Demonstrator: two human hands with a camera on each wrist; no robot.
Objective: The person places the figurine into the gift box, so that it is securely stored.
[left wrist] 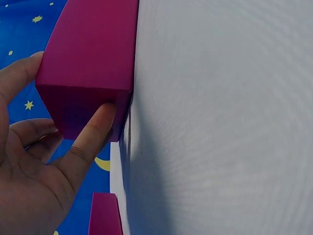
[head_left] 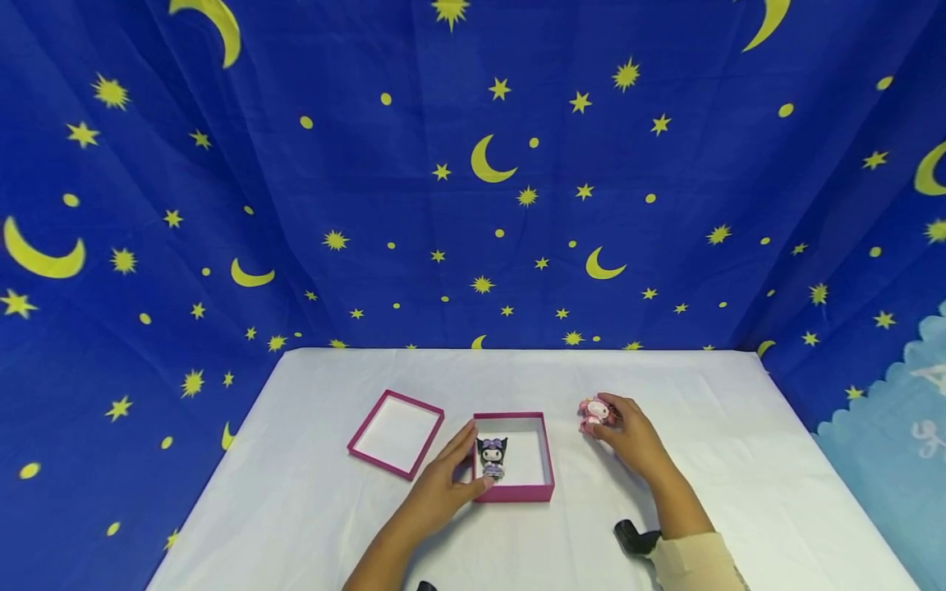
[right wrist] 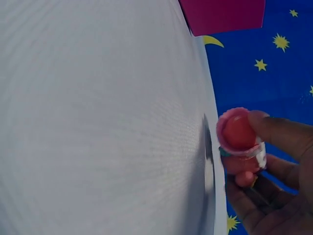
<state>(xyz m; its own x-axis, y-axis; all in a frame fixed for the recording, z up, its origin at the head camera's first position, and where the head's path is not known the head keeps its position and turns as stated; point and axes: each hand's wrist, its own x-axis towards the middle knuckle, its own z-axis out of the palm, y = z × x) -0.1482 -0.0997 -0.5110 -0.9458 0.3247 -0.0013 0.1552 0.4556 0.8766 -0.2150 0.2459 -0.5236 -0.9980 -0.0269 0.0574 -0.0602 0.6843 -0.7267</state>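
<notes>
My left hand [head_left: 439,487] holds the left side of a magenta box [head_left: 548,460], thumb at the near rim and fingers along the left wall and far corner. Inside, against that wall, is a small figurine [head_left: 492,456] with a black-eared hood and purple dress. To the right of the box, my right hand [head_left: 634,439] pinches a pink bunny-like figurine [head_left: 594,413] between thumb and fingers. The right wrist view shows the pink figurine's [right wrist: 238,132] round scalloped end beside the thumb, close to the tabletop.
A matching magenta-rimmed lid [head_left: 396,433] lies inside up, left of the box. A black object [head_left: 634,538] shows beside the right sleeve. White cloth covers the table [head_left: 310,492], with a blue star-and-moon curtain [head_left: 414,205] behind it.
</notes>
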